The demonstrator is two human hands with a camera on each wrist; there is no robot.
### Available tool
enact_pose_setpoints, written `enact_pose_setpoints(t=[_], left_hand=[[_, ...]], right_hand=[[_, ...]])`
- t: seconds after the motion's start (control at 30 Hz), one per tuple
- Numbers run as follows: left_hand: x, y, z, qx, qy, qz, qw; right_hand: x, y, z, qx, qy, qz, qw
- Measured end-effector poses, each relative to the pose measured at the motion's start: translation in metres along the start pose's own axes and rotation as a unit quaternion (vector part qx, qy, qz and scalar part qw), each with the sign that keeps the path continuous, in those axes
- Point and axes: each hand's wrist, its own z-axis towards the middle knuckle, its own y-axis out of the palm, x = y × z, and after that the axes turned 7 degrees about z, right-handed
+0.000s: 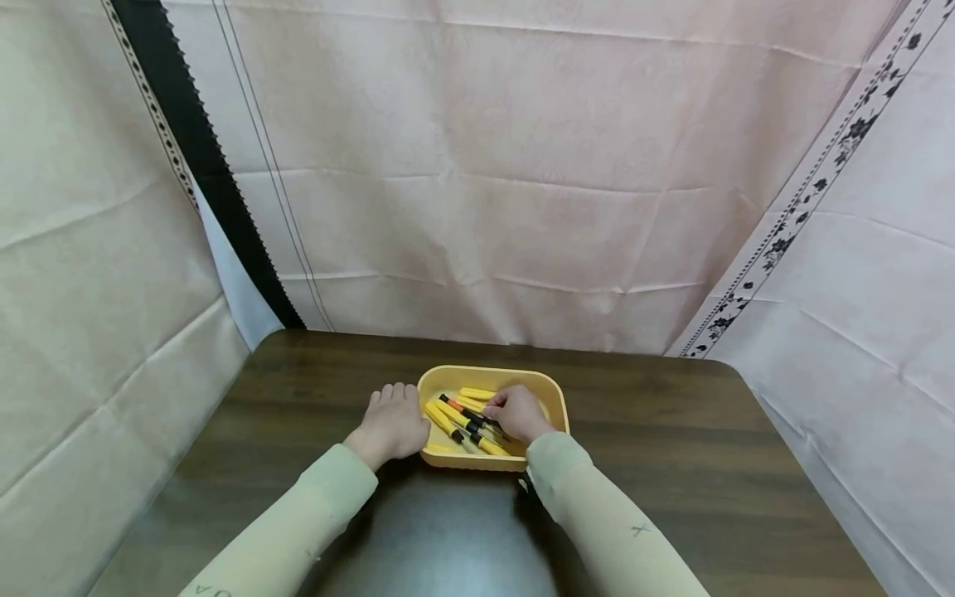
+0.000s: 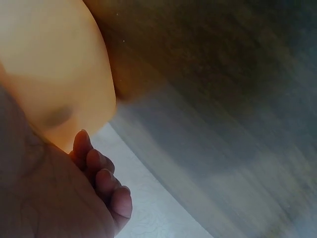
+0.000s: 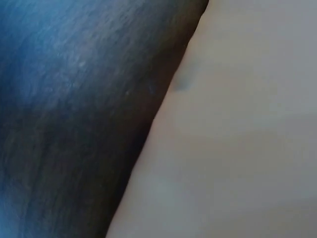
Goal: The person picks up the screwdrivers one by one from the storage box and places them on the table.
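Note:
A yellow plastic basket (image 1: 487,463) holds several slim tools (image 1: 446,421) with yellow and black handles, which look like screwdrivers; one has a red part near its end. My left hand (image 1: 395,423) lies against the basket's left side with its fingers pointing forward, touching the rim. In the left wrist view, the same hand (image 2: 54,193) is beside the yellow basket wall (image 2: 59,64), fingers relaxed. Inside the basket's right half is my right hand (image 1: 520,412), fingers bent down at the tools. Whether its fingertips pinch one is hidden. The right wrist view shows only the basket's blurred outer wall or skin.
The basket stands on a dark wooden table (image 1: 328,390), near its far edge. Light cloth curtains (image 1: 485,207) hang behind and at both sides. A small dark item (image 1: 526,483) shows partly beneath the right sleeve.

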Motion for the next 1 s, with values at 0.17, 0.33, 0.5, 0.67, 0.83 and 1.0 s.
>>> enact_pose_setpoints(t=[0.17, 0.33, 0.5, 0.67, 0.83, 1.0], left_hand=[[0.001, -0.003, 0.001, 0.004, -0.004, 0.011, 0.9999], [0.003, -0.001, 0.0, 0.004, -0.001, 0.008, 1.0], [0.003, 0.001, 0.001, 0.012, -0.003, 0.019, 0.9997], [0.003, -0.002, 0.003, 0.013, 0.001, 0.021, 0.9997], [-0.001, -0.007, 0.004, 0.001, 0.005, 0.027, 0.9996], [-0.003, -0.008, 0.01, 0.005, 0.021, 0.027, 0.9994]], right_hand=[[-0.004, -0.002, 0.001, -0.002, -0.001, -0.004, 1.0], [-0.003, -0.002, 0.0, -0.018, -0.017, -0.027, 0.999], [-0.006, -0.011, -0.006, -0.041, -0.034, -0.022, 0.998], [-0.016, -0.028, -0.013, -0.049, -0.053, 0.008, 0.997], [-0.02, -0.038, -0.016, -0.05, -0.06, 0.019, 0.997], [-0.016, -0.05, -0.017, -0.056, -0.033, 0.064, 0.996]])
